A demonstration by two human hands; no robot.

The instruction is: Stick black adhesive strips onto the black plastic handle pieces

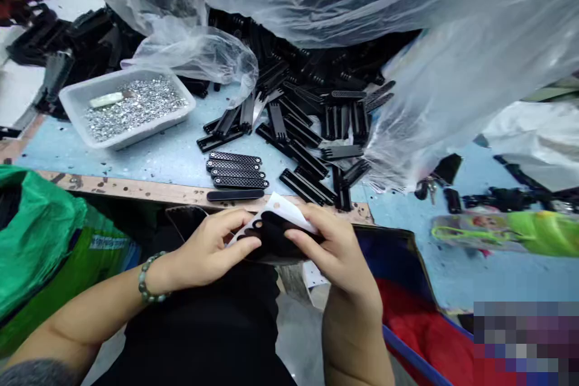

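Note:
Between my two hands is a white backing sheet (pixel 286 207) bearing black rounded shapes, which look like stickers. The fingers of my left hand (pixel 221 247) pinch its left edge, and a beaded bracelet circles that wrist. Closed on the right side of the sheet is my right hand (pixel 337 247), its thumb lying over the black area. Just beyond the sheet, on the table edge, lies a plain black strip (pixel 235 195). Several perforated black bars (pixel 237 174) with metal rivets at their ends are lined up behind it. My palms hide part of the sheet.
A white tray (pixel 72 99) of small shiny metal parts stands at the back left. Loose black pieces (pixel 307 157) are heaped under clear plastic sheeting (pixel 443 48). Keys (pixel 432 190) and a green-capped bottle (pixel 538 232) lie right. Green sacks (pixel 67 223) stand left.

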